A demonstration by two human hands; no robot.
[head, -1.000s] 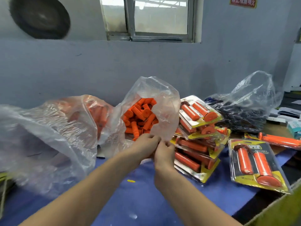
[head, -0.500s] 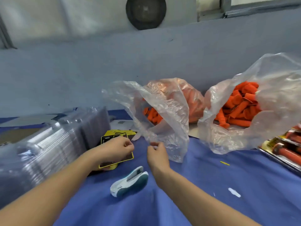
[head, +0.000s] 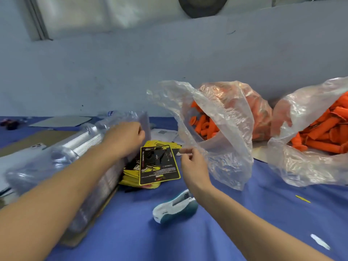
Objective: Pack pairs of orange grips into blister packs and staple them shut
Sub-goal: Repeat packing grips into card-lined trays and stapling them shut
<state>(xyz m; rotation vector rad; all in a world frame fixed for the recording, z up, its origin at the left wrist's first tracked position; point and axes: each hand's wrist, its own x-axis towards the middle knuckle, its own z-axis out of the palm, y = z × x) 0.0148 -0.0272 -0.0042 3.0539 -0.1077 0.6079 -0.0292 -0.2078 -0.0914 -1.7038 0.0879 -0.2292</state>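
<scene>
A long stack of clear blister packs (head: 62, 159) lies on its side at the left of the blue table. My left hand (head: 125, 138) grips the end pack of that stack, fingers curled over its top edge. Yellow and black backing cards (head: 159, 164) lie fanned just right of the stack. My right hand (head: 194, 164) hovers beside the cards, its thumb and forefinger close together at the lower edge of a clear bag (head: 231, 147); whether it pinches the plastic is unclear. Inside that bag are orange grips (head: 205, 127). A white and teal stapler (head: 175, 207) lies below my right wrist.
Another clear bag of orange grips (head: 320, 136) sits at the far right. A white phone (head: 37, 146) lies behind the blister stack on cardboard. A white scrap (head: 323, 243) and a yellow sliver (head: 302, 198) lie on the blue cloth (head: 263, 213). A grey wall closes the back.
My view has swung left, away from the finished packs. My left hand has moved from the cards up onto the end of the blister stack; my right hand has stayed by the bag's edge.
</scene>
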